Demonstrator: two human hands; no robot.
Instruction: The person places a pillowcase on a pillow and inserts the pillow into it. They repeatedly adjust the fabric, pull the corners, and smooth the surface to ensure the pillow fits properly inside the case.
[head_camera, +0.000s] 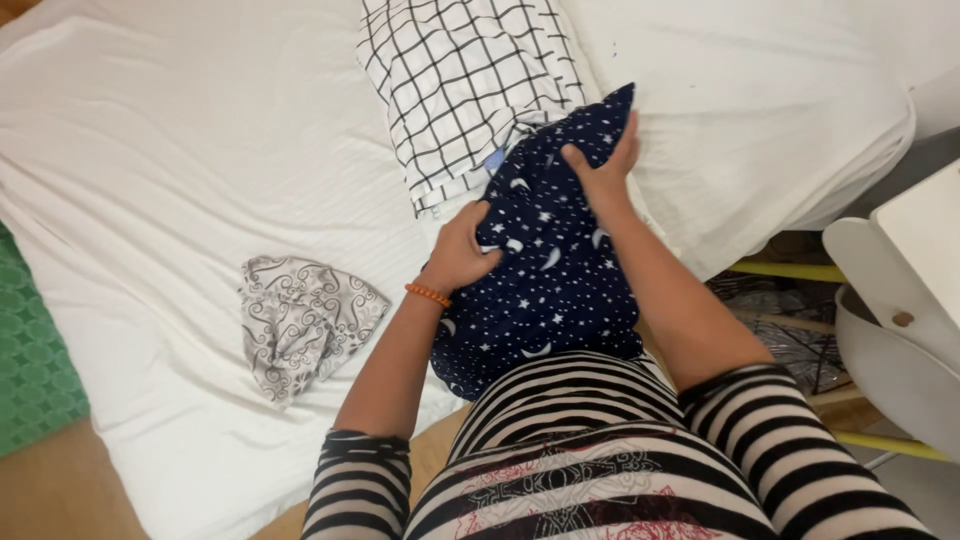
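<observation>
Left hand (462, 250) and right hand (603, 172) each have their grip clamped on the navy star-and-moon pillow (550, 290), lying on the white bed (150, 160) beside a checked pillow (465, 85).

We're seeing a checked pillow (465, 90) lying on the white sheet (170, 150). A crumpled grey patterned cloth (300, 320) is resting well apart, and a white chair (890, 330) is standing beside the bed.

- The pillow (545, 290) lies on the bed (180, 150), under both hands.
- The left hand (462, 248) has its grip on the pillow's near-left part; the right hand (606, 172) on its far corner.
- A second pillow (460, 85) lies just beyond the grip, touching.
- A crumpled cloth (300, 320) lies left, apart.
- A chair (890, 330) stands right, off the bed.
</observation>
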